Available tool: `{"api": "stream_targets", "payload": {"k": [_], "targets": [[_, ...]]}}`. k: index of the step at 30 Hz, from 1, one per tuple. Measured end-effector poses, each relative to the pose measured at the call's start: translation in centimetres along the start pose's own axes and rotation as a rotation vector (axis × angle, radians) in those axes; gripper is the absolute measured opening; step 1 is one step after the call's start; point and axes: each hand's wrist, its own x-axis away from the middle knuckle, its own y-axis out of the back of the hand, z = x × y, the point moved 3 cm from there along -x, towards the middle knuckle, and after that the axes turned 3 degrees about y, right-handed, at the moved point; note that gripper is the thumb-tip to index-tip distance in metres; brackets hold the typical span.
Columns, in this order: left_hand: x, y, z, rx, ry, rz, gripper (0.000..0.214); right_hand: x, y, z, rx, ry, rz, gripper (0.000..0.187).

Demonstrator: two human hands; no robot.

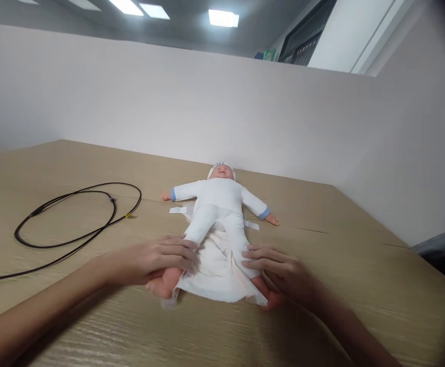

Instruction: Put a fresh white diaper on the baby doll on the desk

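A baby doll point(221, 194) in a white top, white trousers and a cap lies on its back, its feet toward me and its legs apart. Under its hips and between its legs is a spread white diaper point(215, 278), with tabs sticking out at both sides of the waist. My left hand point(165, 257) rests over the lower trouser leg on the left, fingers stretched out. On the other lower leg lie the outstretched fingers of my right hand point(279, 265). Both thumbs are mostly hidden. The doll's bare feet show below the trouser cuffs.
A looped black cable point(81, 242) lies on the wooden table point(131, 326) to the left. Behind the table stands a pale partition wall point(169, 102), which continues along the right. A dark object point(444, 252) shows past the table's right edge.
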Motion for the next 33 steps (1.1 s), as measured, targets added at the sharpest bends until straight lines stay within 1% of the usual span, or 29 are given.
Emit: {"api": "stream_targets", "payload": {"k": [3, 6, 8, 10, 12, 14, 15, 19, 21, 23, 27, 30, 33], "targets": [[0.2, 0.3, -0.2, 0.029, 0.067, 0.037, 0.055, -0.3, 0.8, 0.6, -0.044, -0.123, 0.092, 0.038], [0.2, 0.9, -0.9, 0.118, 0.146, 0.063, 0.057, -0.5, 1.1, 2.1, -0.014, -0.253, 0.129, 0.036], [0.2, 1.0, -1.5, 0.188, 0.209, 0.062, 0.051, -0.4, 0.7, 3.2, 0.018, -0.287, 0.145, 0.046], [0.1, 0.6, -1.9, 0.222, 0.252, 0.031, 0.045, -0.2, -0.2, 4.4, 0.056, -0.249, 0.173, 0.063], [0.0, -0.4, -2.2, 0.198, 0.275, -0.033, 0.056, 0.0, -1.2, 5.3, 0.121, -0.206, 0.167, 0.069], [0.0, -1.6, -2.5, 0.139, 0.286, -0.09, 0.068, 0.0, -2.0, 6.0, 0.199, -0.184, 0.128, 0.061], [-0.1, -2.3, -2.7, 0.109, 0.29, -0.113, 0.069, -0.1, -2.3, 6.3, 0.229, -0.17, 0.109, 0.056], [-0.1, -4.0, -4.1, 0.034, 0.31, -0.193, 0.056, -0.4, -2.5, 7.6, 0.28, -0.124, 0.078, 0.038], [0.1, -4.5, -5.1, 0.029, 0.327, -0.205, 0.055, -0.2, -2.3, 8.3, 0.285, -0.13, 0.07, 0.036], [0.4, -4.8, -6.2, 0.031, 0.333, -0.204, 0.05, 0.3, -2.2, 9.0, 0.292, -0.142, 0.079, 0.038], [1.1, -5.3, -8.1, 0.031, 0.329, -0.222, 0.031, 2.0, -2.5, 10.3, 0.312, -0.13, 0.104, 0.04], [1.5, -5.4, -9.2, 0.041, 0.319, -0.205, 0.021, 3.1, -2.9, 11.1, 0.337, -0.11, 0.079, 0.045], [1.5, -5.1, -9.7, 0.042, 0.326, -0.178, 0.02, 3.5, -2.9, 11.8, 0.36, -0.118, 0.043, 0.054]]}}
